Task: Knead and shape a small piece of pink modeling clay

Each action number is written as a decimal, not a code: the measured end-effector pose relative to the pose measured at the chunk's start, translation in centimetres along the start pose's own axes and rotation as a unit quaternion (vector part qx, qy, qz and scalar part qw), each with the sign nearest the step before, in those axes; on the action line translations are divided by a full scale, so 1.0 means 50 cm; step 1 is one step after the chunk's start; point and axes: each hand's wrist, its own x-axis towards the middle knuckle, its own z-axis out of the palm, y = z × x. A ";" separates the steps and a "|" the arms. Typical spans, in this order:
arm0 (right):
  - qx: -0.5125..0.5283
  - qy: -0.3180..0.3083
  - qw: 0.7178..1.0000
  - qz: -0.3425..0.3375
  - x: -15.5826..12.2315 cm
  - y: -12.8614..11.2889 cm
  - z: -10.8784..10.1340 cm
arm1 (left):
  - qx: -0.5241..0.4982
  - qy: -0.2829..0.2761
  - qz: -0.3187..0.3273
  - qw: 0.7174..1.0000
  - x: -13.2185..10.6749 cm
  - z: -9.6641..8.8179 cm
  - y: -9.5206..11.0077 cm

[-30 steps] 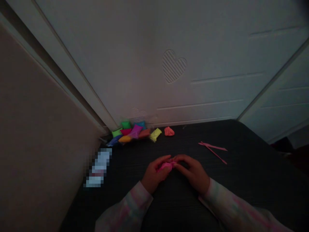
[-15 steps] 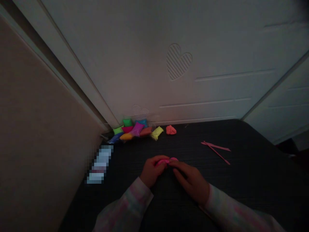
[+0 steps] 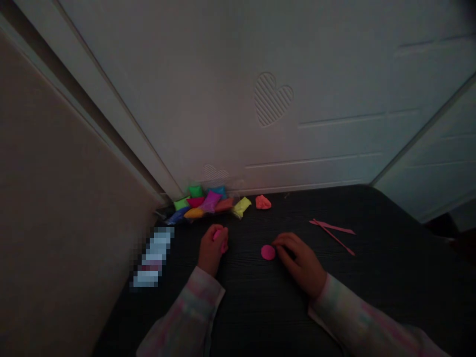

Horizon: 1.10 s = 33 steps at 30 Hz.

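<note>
A lump of bright pink modelling clay point(image 3: 217, 235) is gripped in my left hand point(image 3: 210, 252), its fingers curled round it, so only parts of the lump show. On the dark table lies a flat round disc of the same pink clay point(image 3: 267, 252). At the disc's upper right edge are the fingertips of my right hand point(image 3: 298, 258). Thumb and fingers come together there in a pinch. Whether a small bit sits between them, or they just touch the disc, is too dark to tell.
Several coloured clay packets point(image 3: 211, 202) lie heaped at the back left, beside a yellow packet point(image 3: 242, 207) and an orange clay lump point(image 3: 263, 202). Two thin pink modelling tools point(image 3: 334, 228) cross on the right. A pixelated pale object point(image 3: 153, 258) lies at the left edge. A white panel point(image 3: 223, 99) stands behind.
My hands have come apart. The left has moved left with the pink clay lump, and the right has shifted slightly right, uncovering the pink disc on the table.
</note>
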 end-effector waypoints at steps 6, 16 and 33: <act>-0.016 -0.025 1.000 -0.002 -0.001 0.004 0.003 | -0.007 0.041 0.009 0.999 0.010 -0.007 0.004; -0.054 -0.044 0.998 -0.009 -0.001 0.012 0.012 | 0.146 0.052 0.094 0.983 0.034 -0.013 -0.004; -0.136 -0.032 0.990 -0.015 -0.003 0.019 0.018 | 0.476 0.035 0.234 0.847 0.055 0.011 0.004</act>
